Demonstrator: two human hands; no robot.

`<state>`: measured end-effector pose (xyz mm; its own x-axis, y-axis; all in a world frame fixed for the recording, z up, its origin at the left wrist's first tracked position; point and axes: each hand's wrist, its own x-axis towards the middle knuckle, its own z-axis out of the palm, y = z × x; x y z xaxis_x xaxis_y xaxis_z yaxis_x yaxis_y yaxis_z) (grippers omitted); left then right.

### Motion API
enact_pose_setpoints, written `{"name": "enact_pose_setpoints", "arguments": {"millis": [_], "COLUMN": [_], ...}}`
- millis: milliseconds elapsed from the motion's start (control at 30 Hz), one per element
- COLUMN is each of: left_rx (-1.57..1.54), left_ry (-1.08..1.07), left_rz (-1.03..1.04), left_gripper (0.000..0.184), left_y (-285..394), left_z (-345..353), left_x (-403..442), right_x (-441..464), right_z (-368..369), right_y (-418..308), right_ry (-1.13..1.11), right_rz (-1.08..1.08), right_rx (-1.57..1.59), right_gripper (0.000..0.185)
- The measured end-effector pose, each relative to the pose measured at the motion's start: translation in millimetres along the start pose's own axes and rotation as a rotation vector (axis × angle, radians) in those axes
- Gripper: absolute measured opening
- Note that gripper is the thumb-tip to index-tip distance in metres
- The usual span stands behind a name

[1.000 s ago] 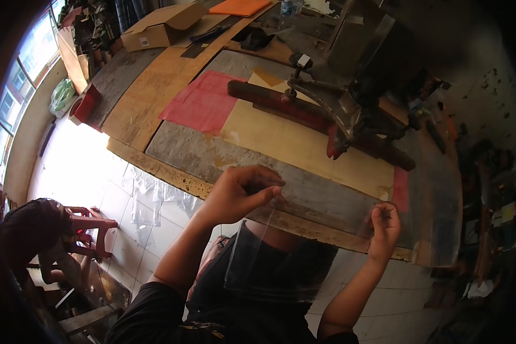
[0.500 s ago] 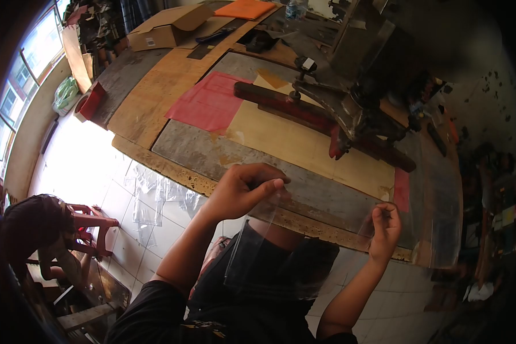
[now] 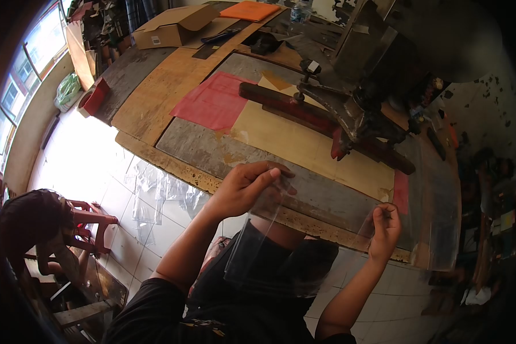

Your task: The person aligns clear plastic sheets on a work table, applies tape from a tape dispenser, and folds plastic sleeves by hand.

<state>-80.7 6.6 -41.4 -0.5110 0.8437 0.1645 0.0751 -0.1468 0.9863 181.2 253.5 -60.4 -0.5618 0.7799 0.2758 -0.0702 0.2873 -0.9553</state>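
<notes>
A clear plastic sheet (image 3: 252,250) hangs in front of my lap, its upper corners at my two hands. My left hand (image 3: 243,188) is closed on the sheet's upper left part, thumb pressed toward the fingers, and some fingertips show through the film. Near the front edge of the worktable, my right hand (image 3: 385,230) pinches the other upper corner with curled fingers. Beyond both hands is a press with a long dark red bar (image 3: 286,105). Under this bar lie a yellowish sheet (image 3: 304,153) and a pink sheet (image 3: 209,103).
Clear film (image 3: 441,229) hangs over the table's right edge. Loose clear plastic pieces (image 3: 155,189) lie on the tiled floor. A cardboard box (image 3: 172,27) and an orange packet (image 3: 249,10) are at the back. At lower left, another person (image 3: 31,221) sits by a red stool (image 3: 92,221).
The view has shifted slightly. My left thumb and fingertips have moved a little on the plastic sheet; my right hand stays nearly where it was.
</notes>
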Motion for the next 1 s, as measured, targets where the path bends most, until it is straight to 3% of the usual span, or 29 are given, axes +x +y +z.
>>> {"name": "enact_pose_setpoints", "arguments": {"millis": [1000], "left_rx": [-0.005], "left_ry": [-0.01], "left_rz": [0.032], "left_gripper": [0.04], "left_y": [-1.1], "left_z": [-2.9], "left_x": [-2.6], "right_x": [-0.8], "right_z": [-1.3], "right_y": [1.0], "right_ry": [-0.013], "right_rz": [-0.027], "right_rx": [0.027], "right_gripper": [0.021]}}
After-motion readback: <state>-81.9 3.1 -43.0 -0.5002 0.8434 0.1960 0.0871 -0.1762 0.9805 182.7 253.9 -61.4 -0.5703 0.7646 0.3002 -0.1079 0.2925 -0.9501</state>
